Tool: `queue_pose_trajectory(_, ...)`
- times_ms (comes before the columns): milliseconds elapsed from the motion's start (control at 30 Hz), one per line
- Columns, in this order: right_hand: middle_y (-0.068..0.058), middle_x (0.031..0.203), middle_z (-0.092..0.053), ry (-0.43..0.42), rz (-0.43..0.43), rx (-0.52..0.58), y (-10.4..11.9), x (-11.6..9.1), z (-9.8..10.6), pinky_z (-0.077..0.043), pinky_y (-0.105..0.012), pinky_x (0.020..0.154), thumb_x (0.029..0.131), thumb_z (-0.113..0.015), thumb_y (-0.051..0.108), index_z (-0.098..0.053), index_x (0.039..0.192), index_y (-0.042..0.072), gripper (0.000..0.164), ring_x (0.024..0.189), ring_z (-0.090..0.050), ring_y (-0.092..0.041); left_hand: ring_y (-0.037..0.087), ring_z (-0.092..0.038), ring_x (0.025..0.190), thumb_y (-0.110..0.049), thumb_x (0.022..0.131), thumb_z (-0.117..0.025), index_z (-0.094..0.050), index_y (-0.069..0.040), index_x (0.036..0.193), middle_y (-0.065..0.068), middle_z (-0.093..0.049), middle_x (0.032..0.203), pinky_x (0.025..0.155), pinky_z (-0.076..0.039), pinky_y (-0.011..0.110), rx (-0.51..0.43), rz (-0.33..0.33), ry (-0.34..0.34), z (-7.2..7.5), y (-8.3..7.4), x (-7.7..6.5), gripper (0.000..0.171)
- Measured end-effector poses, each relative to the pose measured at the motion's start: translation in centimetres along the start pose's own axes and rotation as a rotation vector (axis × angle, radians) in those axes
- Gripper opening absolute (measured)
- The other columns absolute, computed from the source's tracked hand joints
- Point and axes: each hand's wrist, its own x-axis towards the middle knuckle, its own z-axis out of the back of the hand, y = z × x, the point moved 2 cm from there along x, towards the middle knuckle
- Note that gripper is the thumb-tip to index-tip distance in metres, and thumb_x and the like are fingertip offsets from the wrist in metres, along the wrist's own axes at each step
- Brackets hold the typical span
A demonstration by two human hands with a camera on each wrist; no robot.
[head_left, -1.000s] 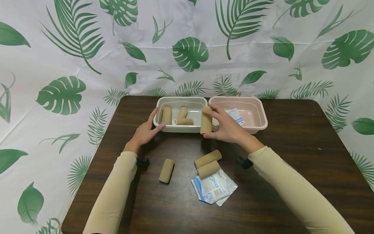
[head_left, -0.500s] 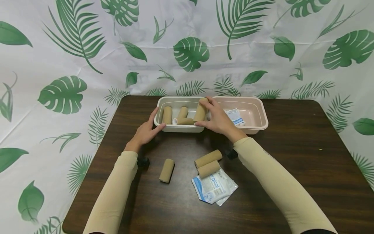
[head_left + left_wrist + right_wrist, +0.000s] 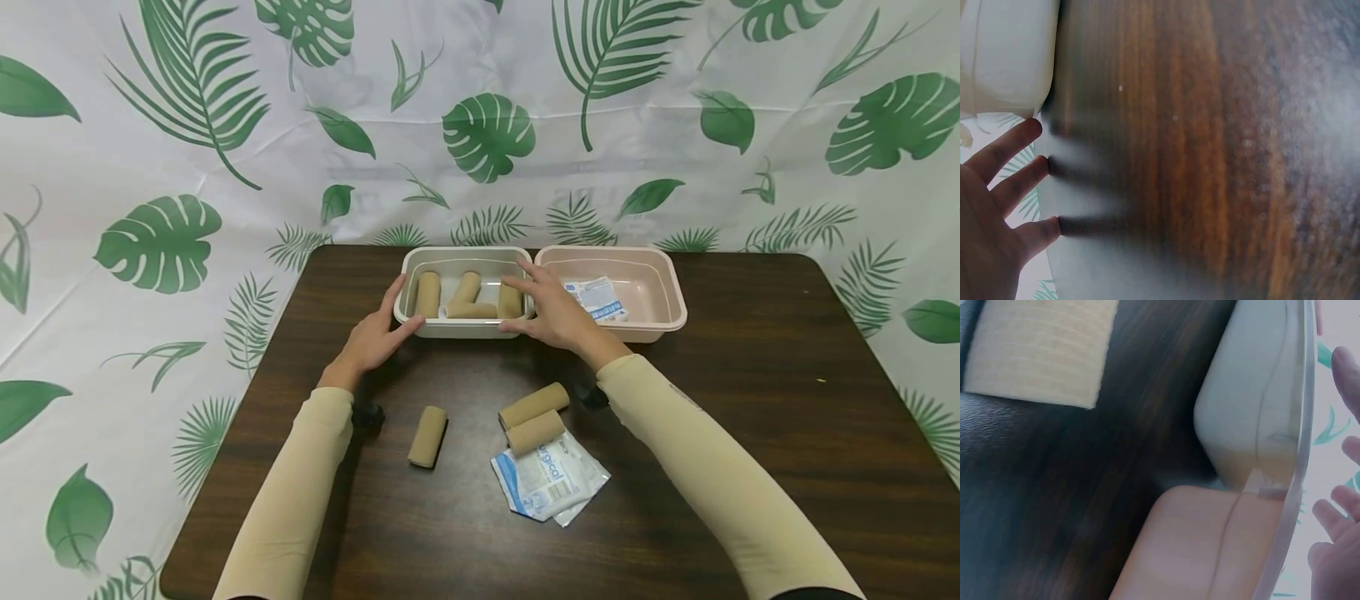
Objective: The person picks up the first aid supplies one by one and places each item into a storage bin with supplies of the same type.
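A whitish plastic tub (image 3: 465, 331) stands at the table's far side with several cardboard tubes in it. My left hand (image 3: 371, 340) rests against its left end, thumb on the front rim; in the left wrist view the fingers (image 3: 1019, 184) are straight and spread. Over the tub's right end my right hand (image 3: 558, 315) is spread above a cardboard tube (image 3: 510, 302) lying inside. No tube shows between the right hand's parted fingers (image 3: 1331, 519) in the right wrist view. Another tube (image 3: 428, 295) lies at the tub's left end.
A pink tub (image 3: 657, 302) holding wrapped packets (image 3: 597, 298) adjoins on the right. Nearer on the dark table lie a lone cardboard tube (image 3: 427, 437) and two more, one of them (image 3: 536, 433) overlapping printed packets (image 3: 551, 485). A leaf-print curtain (image 3: 300, 167) hangs behind.
My right hand has carried a cardboard tube from between the tubs leftward, lowered it into the whitish tub's right end, and loosened from it. The left hand has stayed in place.
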Motion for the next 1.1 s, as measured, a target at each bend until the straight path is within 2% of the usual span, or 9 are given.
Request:
queue_pose_trajectory(200,-0.013,0.158,-0.027,-0.031,0.021,-0.013,-0.4,-1.1,0.2,-0.029,-0.059,0.107,0.083,-0.078,0.042,-0.053,0.143,0.013,0.071,0.146,-0.016,-0.039,0.046,-0.057,0.114,-0.071,0.091,-0.044,0.003,-0.049,0.154,0.025,-0.048,0.142,0.095,-0.040,0.062,-0.001,-0.005,-0.002,0.0,0.1,0.1,0.082)
queue_pose_trajectory(367,-0.012,0.158,-0.027,-0.045,0.041,0.009,-0.3,-2.4,0.8,-0.031,-0.057,0.106,0.084,-0.077,0.041,-0.056,0.140,0.011,0.067,0.146,-0.020,-0.034,0.046,-0.056,0.115,-0.072,0.091,-0.044,0.004,-0.050,0.154,0.025,-0.047,0.143,0.096,-0.039,0.062,0.001,-0.001,0.003,0.1,0.0,0.1,0.082)
queue_pose_trajectory(733,-0.009,0.154,-0.034,0.004,0.165,0.023,0.8,-7.2,1.3,-0.037,-0.052,0.104,0.089,-0.073,0.037,-0.059,0.137,0.014,0.055,0.139,-0.035,-0.032,0.047,-0.055,0.116,-0.072,0.091,-0.043,0.005,-0.052,0.152,0.025,-0.045,0.145,0.096,-0.038,0.063,0.005,0.003,0.004,0.2,-0.1,0.1,0.081)
queue_pose_trajectory(900,-0.008,0.151,-0.039,0.057,0.206,0.026,0.8,-9.4,0.2,-0.037,-0.050,0.104,0.088,-0.075,0.034,-0.060,0.135,0.014,0.053,0.137,-0.038,-0.028,0.047,-0.055,0.116,-0.072,0.091,-0.043,0.005,-0.052,0.153,0.025,-0.044,0.145,0.096,-0.038,0.063,0.003,0.005,0.003,0.3,-0.1,0.1,0.081)
queue_pose_trajectory(1100,-0.007,0.149,-0.042,0.174,0.235,0.023,1.2,-12.0,-1.6,-0.041,-0.047,0.102,0.087,-0.075,0.041,-0.063,0.133,0.016,0.054,0.132,-0.045,-0.028,0.047,-0.055,0.115,-0.072,0.091,-0.043,0.006,-0.051,0.153,0.025,-0.045,0.145,0.096,-0.038,0.063,0.007,0.005,0.003,0.2,0.0,0.1,0.081)
